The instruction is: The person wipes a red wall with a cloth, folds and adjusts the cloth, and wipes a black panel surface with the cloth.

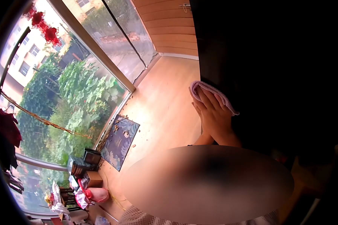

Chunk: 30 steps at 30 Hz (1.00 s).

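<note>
A folded pink cloth (229, 106) lies against the edge of a large, very dark surface (259, 86). My right hand (216, 112) is on the cloth, its fingers stretched over the fold and pressing it to that edge. My left hand (197, 112) seems to be beside and partly beneath the right one. Only a strip of it and its forearm (203, 140) show, so its fingers are mostly hidden. The wrists come close together just above a large blurred oval, which covers the area below the forearms.
Tall windows (82, 78) line the left, with plants outside. A patterned mat (120, 142) with scattered crumb-like bits lies on the light wooden floor (165, 105). Boxes (94, 179), dark bins and a pink bag (98, 194) stand at lower left. Wooden panelling (172, 33) rises at the top.
</note>
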Motion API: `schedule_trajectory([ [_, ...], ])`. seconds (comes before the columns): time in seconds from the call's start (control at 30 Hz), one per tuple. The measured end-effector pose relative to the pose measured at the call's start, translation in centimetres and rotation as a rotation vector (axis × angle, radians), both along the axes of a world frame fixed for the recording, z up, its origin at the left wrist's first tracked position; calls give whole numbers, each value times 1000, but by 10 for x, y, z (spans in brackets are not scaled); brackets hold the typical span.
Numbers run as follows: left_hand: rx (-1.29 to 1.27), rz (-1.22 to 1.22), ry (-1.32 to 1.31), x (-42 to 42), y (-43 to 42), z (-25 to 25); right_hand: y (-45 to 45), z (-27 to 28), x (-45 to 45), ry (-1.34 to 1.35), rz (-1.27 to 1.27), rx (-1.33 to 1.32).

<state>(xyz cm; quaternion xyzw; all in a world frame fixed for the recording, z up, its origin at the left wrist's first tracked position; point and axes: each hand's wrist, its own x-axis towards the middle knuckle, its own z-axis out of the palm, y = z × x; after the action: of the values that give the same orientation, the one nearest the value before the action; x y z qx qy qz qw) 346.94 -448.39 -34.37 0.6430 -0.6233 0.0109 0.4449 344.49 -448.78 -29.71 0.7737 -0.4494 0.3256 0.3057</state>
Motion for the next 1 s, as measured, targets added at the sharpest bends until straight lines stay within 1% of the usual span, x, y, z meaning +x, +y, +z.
schedule_trajectory([
  [0.03,-9,5,13,0,-1,2,-1,1,1,25,-5,15],
  [0.1,-31,9,28,0,-2,6,1,16,-8,-9,134,110],
  [0.2,-66,2,33,-6,5,8,3,3,-17,-103,127,-45],
  [0.27,-95,-13,13,-13,12,3,16,6,-39,-7,32,42],
  [0.33,-112,-46,-47,-25,19,-16,30,-7,-63,66,-48,112],
  [0.37,-215,-86,5,-35,19,-26,36,-17,-74,93,-92,132],
  [0.4,-222,-112,-78,-44,25,-35,45,-21,-85,5,-125,169],
  [0.43,-234,-139,-159,-55,31,-44,48,-34,-104,-22,-132,105],
  [0.47,-243,-170,-238,-66,35,-49,56,-51,-123,-67,-176,119],
  [0.5,-280,-207,-258,-76,40,-48,63,-51,-135,-91,-209,90],
  [0.57,-365,-316,-291,-109,46,-34,74,-36,-168,-163,-262,38],
  [0.63,-395,-402,-221,-139,50,0,79,-12,-196,-269,-263,-3],
  [0.67,-400,-434,-190,-151,56,20,84,9,-209,-324,-259,-14],
  [0.73,-539,-418,-262,-173,55,68,95,51,-229,-432,-238,-4],
  [0.8,-672,-379,-273,-192,54,91,101,66,-242,-537,-182,27],
  [0.83,-749,-360,-284,-197,53,94,101,64,-246,-559,-140,29],
  [0.9,-721,-369,-376,-199,56,84,102,54,-253,-608,-64,31],
  [1.0,-649,-416,-456,-200,62,52,108,6,-268,-519,-269,20],
])
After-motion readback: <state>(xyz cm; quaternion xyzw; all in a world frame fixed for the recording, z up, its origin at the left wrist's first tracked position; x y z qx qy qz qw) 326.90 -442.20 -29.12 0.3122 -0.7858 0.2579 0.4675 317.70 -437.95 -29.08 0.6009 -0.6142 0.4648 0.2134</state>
